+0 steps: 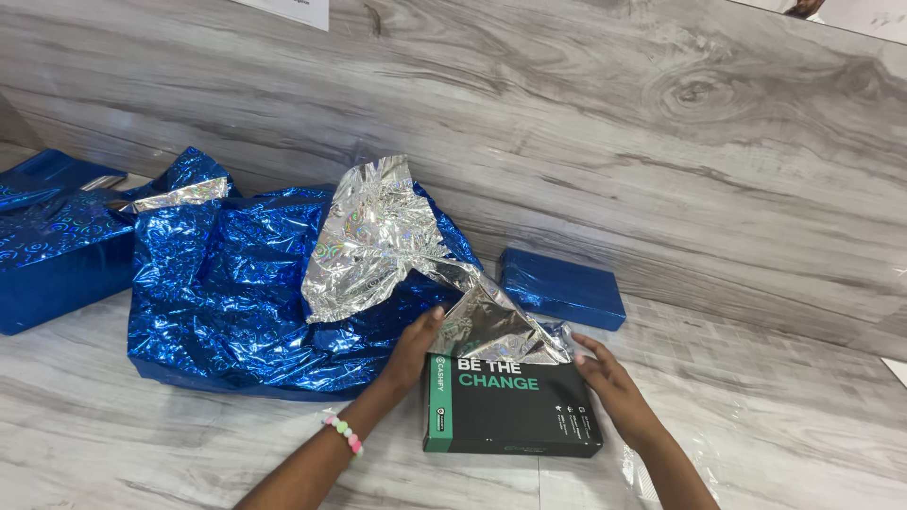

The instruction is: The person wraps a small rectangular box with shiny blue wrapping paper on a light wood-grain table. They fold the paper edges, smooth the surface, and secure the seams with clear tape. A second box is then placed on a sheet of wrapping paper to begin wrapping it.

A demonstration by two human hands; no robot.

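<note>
Box: black-and-green box (510, 411) flat on counter (142, 444); foil sheet (283, 283) draped over its far edge
Left hand (416, 345): open, at box's far-left corner, touching foil
Right hand (609, 378): open, flat on box's right edge
Wrapped parcel (562, 288): blue, just behind box

blocked left: foil heap (246, 302) | back: wrapped box (561, 287) | free: right floor (784, 416)

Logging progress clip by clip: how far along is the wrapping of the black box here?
Done: one small blue-wrapped box lies by the wall. In hand: the left hand and right hand press at the black box, with a corner of the blue foil wrapping paper, silver side up, lying over its far edge. Left: most of the box's top and front is bare.
</note>
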